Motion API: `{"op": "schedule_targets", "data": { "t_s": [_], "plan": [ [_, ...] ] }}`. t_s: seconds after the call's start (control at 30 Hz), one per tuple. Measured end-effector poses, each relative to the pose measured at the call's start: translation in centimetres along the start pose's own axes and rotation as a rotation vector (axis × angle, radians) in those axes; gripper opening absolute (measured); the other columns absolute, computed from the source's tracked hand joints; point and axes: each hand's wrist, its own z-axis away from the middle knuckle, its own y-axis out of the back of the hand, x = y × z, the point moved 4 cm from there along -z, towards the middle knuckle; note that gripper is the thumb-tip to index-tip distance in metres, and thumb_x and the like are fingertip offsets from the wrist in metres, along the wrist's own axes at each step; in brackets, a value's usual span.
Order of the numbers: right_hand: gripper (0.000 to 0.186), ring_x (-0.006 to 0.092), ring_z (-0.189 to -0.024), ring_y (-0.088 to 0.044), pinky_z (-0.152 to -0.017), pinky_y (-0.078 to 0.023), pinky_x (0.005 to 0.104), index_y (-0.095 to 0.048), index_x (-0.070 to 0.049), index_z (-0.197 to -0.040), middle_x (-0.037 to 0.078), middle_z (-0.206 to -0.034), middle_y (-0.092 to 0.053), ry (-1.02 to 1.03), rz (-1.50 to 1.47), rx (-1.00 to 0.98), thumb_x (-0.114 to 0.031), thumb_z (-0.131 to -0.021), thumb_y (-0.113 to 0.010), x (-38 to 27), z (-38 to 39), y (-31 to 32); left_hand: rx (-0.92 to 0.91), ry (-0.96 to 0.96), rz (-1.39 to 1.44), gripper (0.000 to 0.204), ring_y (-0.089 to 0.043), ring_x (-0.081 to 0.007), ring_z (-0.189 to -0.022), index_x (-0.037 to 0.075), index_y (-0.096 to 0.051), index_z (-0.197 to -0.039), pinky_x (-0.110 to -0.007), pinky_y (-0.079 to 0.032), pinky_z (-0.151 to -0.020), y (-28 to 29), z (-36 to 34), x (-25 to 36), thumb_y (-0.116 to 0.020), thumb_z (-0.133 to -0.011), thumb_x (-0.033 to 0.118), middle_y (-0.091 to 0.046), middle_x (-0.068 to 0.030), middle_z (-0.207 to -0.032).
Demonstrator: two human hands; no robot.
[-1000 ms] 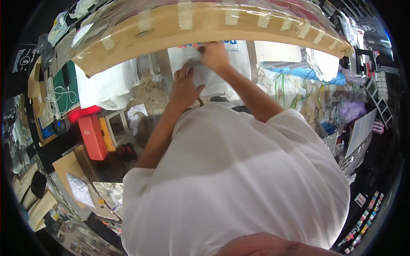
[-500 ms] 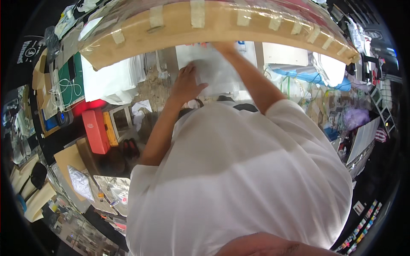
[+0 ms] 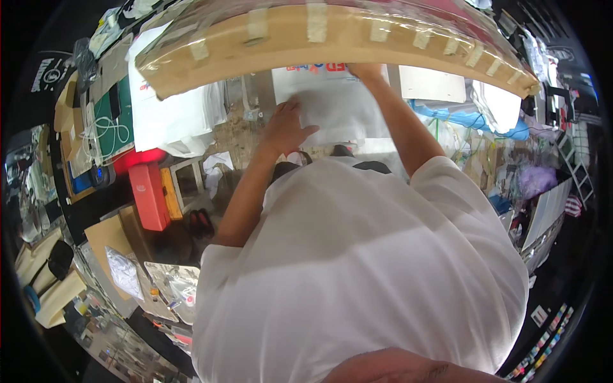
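Observation:
A whitish, slightly see-through plastic sheet (image 3: pixel 338 108) with red and blue print lies flat in front of me; I cannot tell whether it is a bag. On its left side rests my left hand (image 3: pixel 287 129), open, with the thumb spread to the right and the fingers pointing away from me. My right hand (image 3: pixel 367 71) reaches to the sheet's far right part. The overhanging cardboard edge (image 3: pixel 325 48) hides its fingers, so their grip does not show.
White sheets (image 3: pixel 172 121) lie in a stack to the left, near a green mat (image 3: pixel 112 121) with a white cord. A red box (image 3: pixel 150 195) stands lower left. On the right are a pale board (image 3: pixel 431 84) and blue plastic (image 3: pixel 466 117).
My right hand has shifted a little to the right and is no longer blurred. More print shows on the sheet. My left hand stays on its left side; the whole view has shifted slightly.

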Motion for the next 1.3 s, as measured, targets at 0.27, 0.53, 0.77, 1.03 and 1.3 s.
{"op": "schedule_targets", "data": {
  "t_s": [0.27, 0.53, 0.77, 1.03, 1.3],
  "plan": [
    [0.036, 0.0378, -0.101, -0.061, -0.090, -0.047, 0.0478, -0.068, -0.008, -0.104, 0.017, -0.104, -0.066, 0.488, -0.008, 0.155, -0.026, -0.073, -0.075, -11.2, -2.2, -5.8, -0.020, 0.010, -0.024, 0.082, -0.035, -0.0374, -0.135, -0.011, -0.044, -0.133, -0.041, -0.029, -0.113, 0.6, 0.6, 0.6, -0.069, -0.081, 0.047, -0.036, -0.0236, -0.148],
    [0.030, 0.0339, -0.092, -0.063, -0.084, -0.050, 0.0479, -0.068, -0.008, -0.099, 0.018, -0.097, -0.067, 0.429, -0.001, -0.016, -0.024, -0.074, -0.072, -11.7, -0.5, -3.7, -0.034, 0.071, -0.045, 0.083, -0.035, -0.0368, -0.135, -0.013, -0.045, -0.132, -0.041, -0.029, -0.113, 0.2, 0.7, 0.4, -0.069, -0.080, 0.047, -0.037, -0.0209, -0.146],
    [0.035, 0.0326, -0.105, -0.060, -0.092, -0.046, 0.0444, -0.069, -0.007, -0.099, 0.018, -0.113, -0.064, 0.101, 0.079, -0.264, -0.031, -0.074, -0.072, -11.8, -2.5, -5.8, -0.045, 0.030, -0.112, 0.082, -0.035, -0.0372, -0.136, -0.010, -0.044, -0.133, -0.042, -0.028, -0.114, 0.1, 0.3, 0.2, -0.068, -0.081, 0.048, -0.037, -0.0224, -0.147],
    [0.027, 0.0293, -0.097, -0.064, -0.082, -0.051, 0.0431, -0.069, -0.009, -0.105, 0.011, -0.101, -0.070, -0.180, -0.033, -0.013, -0.019, -0.082, -0.061, 4.8, -0.4, 2.8, -0.040, -0.011, -0.111, 0.081, -0.036, -0.0402, -0.135, -0.008, -0.044, -0.134, -0.044, -0.031, -0.112, 0.2, 0.4, -0.1, -0.069, -0.080, 0.047, -0.036, -0.0228, -0.148],
    [0.028, 0.0391, -0.104, -0.058, -0.085, -0.051, 0.0481, -0.069, -0.010, -0.105, 0.023, -0.118, -0.058, 0.094, 0.057, 0.031, -0.013, -0.079, -0.060, -9.6, 4.5, -3.9, -0.090, -0.015, -0.115, 0.077, -0.036, -0.0405, -0.135, -0.008, -0.046, -0.132, -0.044, -0.030, -0.112, 0.3, 0.2, 0.1, -0.068, -0.081, 0.045, -0.036, -0.0239, -0.148]
  ]
}}
